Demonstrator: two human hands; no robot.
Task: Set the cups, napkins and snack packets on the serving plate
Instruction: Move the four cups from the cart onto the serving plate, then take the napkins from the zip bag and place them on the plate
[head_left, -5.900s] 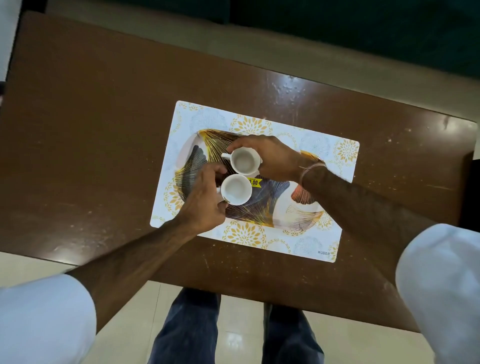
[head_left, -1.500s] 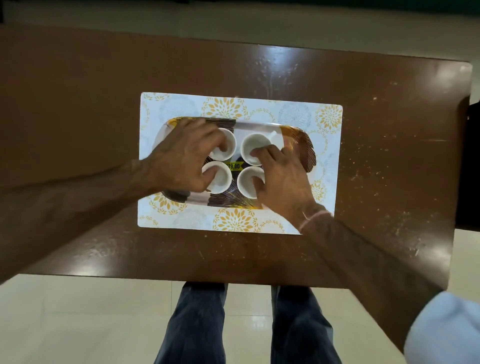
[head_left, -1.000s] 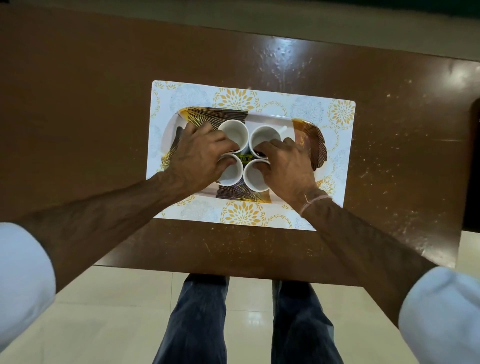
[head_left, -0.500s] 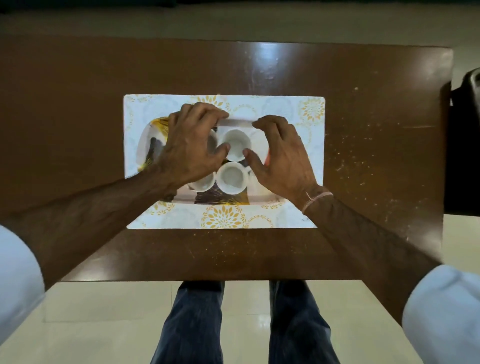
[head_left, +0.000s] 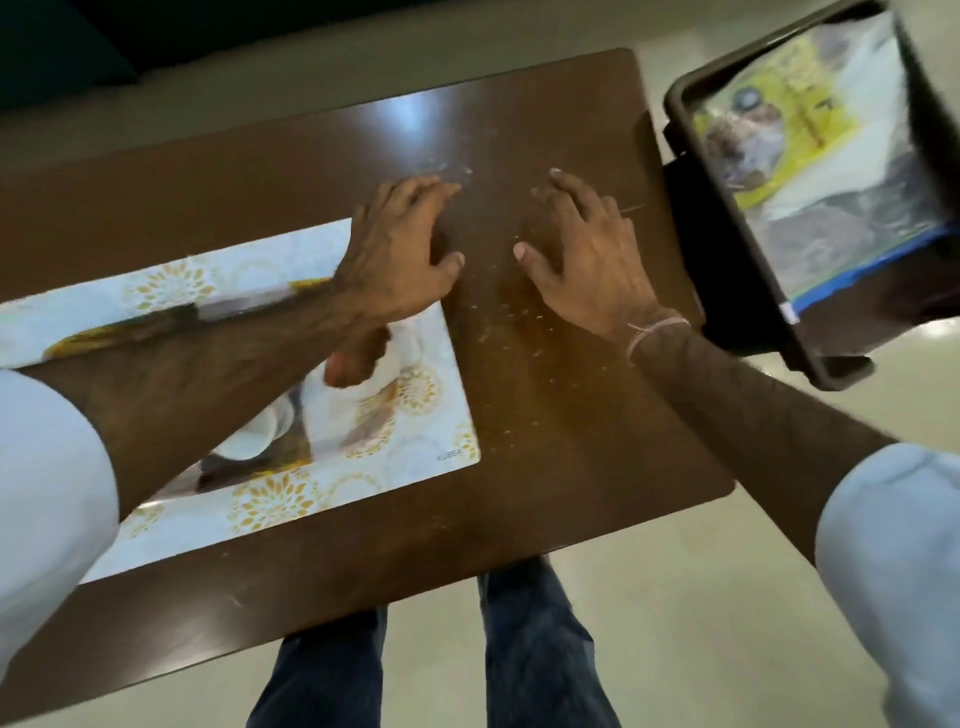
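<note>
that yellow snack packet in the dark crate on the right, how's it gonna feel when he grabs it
Likely light and floppy: the snack packet looks like thin glossy film lying slack in the dark crate. The shine suggests it may be slippery, so a pinch at an edge could slide. Contents may shift or crush. Both the left hand and right hand are empty.

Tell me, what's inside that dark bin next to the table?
The dark plastic bin holds clear snack packets with yellow labels. Whatever lies beneath them is covered.
</note>
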